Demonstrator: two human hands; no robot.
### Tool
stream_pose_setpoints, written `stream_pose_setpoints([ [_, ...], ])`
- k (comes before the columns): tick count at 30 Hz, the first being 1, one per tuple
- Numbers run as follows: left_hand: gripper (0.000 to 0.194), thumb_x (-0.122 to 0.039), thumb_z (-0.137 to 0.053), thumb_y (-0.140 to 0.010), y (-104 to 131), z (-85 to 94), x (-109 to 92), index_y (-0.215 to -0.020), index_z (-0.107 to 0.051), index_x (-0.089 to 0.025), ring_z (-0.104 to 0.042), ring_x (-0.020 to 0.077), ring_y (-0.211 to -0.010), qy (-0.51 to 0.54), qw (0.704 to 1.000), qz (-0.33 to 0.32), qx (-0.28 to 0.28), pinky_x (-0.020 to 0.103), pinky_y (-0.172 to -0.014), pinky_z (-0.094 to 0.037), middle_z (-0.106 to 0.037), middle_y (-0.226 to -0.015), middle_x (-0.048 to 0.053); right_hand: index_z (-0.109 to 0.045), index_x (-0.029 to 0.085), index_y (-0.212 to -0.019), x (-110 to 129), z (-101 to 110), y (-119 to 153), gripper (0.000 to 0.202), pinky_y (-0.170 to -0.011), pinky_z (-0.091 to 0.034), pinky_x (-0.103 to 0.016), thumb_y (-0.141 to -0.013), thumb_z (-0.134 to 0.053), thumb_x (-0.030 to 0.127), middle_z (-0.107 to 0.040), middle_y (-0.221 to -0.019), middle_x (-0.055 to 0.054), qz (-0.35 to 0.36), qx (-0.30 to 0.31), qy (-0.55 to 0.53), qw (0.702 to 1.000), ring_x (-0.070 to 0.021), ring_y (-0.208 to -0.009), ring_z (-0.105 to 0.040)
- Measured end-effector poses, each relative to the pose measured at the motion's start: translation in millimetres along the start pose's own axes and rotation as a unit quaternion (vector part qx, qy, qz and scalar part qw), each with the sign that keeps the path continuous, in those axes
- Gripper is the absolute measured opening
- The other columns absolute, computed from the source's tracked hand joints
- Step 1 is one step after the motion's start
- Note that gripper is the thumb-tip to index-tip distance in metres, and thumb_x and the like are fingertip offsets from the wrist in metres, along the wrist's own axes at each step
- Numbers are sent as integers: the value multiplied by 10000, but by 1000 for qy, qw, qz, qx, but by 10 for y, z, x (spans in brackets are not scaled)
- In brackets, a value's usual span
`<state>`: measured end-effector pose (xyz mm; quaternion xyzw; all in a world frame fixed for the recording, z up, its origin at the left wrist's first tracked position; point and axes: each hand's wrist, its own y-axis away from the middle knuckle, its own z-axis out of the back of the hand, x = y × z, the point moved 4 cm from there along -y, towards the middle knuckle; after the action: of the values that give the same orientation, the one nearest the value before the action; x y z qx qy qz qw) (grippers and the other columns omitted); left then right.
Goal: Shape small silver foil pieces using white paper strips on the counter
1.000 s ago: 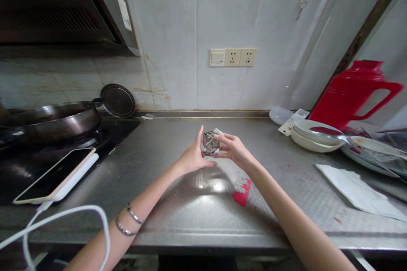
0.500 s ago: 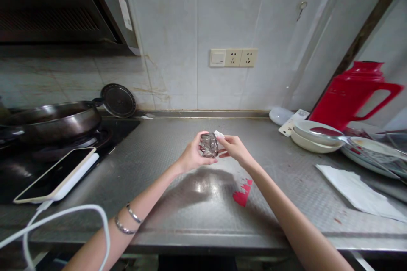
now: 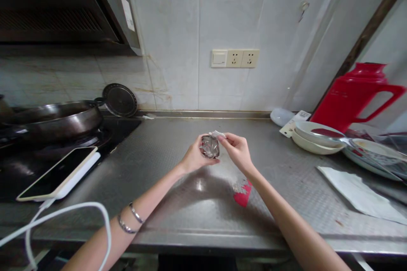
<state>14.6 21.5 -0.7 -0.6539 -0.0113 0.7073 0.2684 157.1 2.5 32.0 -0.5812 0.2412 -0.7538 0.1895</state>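
Observation:
My left hand [image 3: 195, 155] is wrapped round the left side of a small clear glass object [image 3: 210, 147], held above the steel counter [image 3: 178, 220]. Pinched between the fingers of my right hand [image 3: 234, 149] is a small white piece of tissue [image 3: 218, 134], which touches the upper right rim of the glass. Below the right forearm a torn red patch [image 3: 243, 197] lies on the counter. Two silver bangles [image 3: 127, 223] circle my left forearm.
At the left are a pan [image 3: 54, 120] on the stove, a phone [image 3: 59, 173] and a white cable [image 3: 76, 206]. On the right stand a red thermos [image 3: 352, 97], stacked bowls [image 3: 314, 142], plates and a folded white cloth or paper [image 3: 359, 190].
My right hand has turned and moved slightly, with its fingers more curled and the tissue now across the glass's rim. The glass is tilted a little differently in my left hand.

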Motion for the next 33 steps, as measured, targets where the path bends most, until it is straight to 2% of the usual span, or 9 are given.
stream_pose_setpoints([
  [6,788,-208,-837,-491,-28,62,36,-1159,-422,-166,-625,183,-851,1,999,13,-31,319,-766,-496,-624,-998,74,-687,135,-735,40,56,-29,311,-508,-324,-221,-807,-582,418,-574,-607,4,-4,16,-7,1000,-110,-557,-474],
  [9,799,-222,-828,-505,-23,63,56,-1181,-404,-182,-619,159,-753,-8,999,41,-22,294,-662,-507,-613,-994,65,-666,139,-697,74,140,-71,327,-485,-331,-217,-809,-575,433,-574,-587,9,0,-23,-15,1000,-110,-535,-486],
  [12,822,-219,-835,-490,-5,21,73,-1197,-416,-192,-619,169,-774,-25,999,39,7,287,-657,-506,-605,-1011,65,-685,154,-776,113,167,-59,286,-554,-408,-227,-842,-544,394,-655,-675,-15,52,-63,36,996,-143,-618,-576],
  [16,810,-226,-845,-472,20,-42,134,-1184,-462,-178,-617,208,-858,-59,998,9,30,327,-757,-493,-620,-994,61,-698,181,-935,149,6,12,238,-714,-477,-252,-878,-496,294,-723,-911,-60,134,36,109,984,-186,-816,-663],
  [19,786,-258,-839,-497,28,-76,176,-1185,-472,-155,-615,236,-900,-65,997,10,45,350,-780,-485,-635,-998,82,-684,196,-1002,177,-81,58,261,-738,-483,-247,-898,-453,261,-718,-983,-64,162,112,118,973,-182,-864,-669],
  [23,823,-247,-842,-484,19,-82,123,-1210,-463,-170,-586,253,-1022,-56,997,-25,49,367,-877,-458,-615,-1106,102,-699,174,-909,241,-56,67,266,-653,-460,-227,-900,-458,286,-725,-847,-51,154,118,131,972,-159,-730,-658],
  [27,783,-230,-846,-457,-5,-29,95,-1157,-497,-189,-602,232,-967,-74,997,-23,7,350,-840,-476,-633,-1055,82,-686,148,-731,275,-34,61,323,-554,-405,-217,-891,-477,335,-648,-619,-17,133,138,140,971,-121,-557,-563],
  [29,743,-235,-836,-481,-14,-15,108,-1142,-501,-179,-614,209,-884,-54,999,-1,3,322,-737,-506,-638,-1000,75,-665,148,-680,262,-7,41,347,-578,-415,-217,-888,-480,356,-632,-614,-17,123,117,119,978,-131,-598,-570],
  [33,711,-261,-834,-494,-8,-11,121,-1112,-500,-150,-596,153,-684,-29,998,49,0,244,-529,-487,-629,-873,54,-682,149,-809,177,94,-15,301,-581,-438,-218,-892,-479,356,-669,-692,-28,91,-12,110,990,-151,-645,-613],
])
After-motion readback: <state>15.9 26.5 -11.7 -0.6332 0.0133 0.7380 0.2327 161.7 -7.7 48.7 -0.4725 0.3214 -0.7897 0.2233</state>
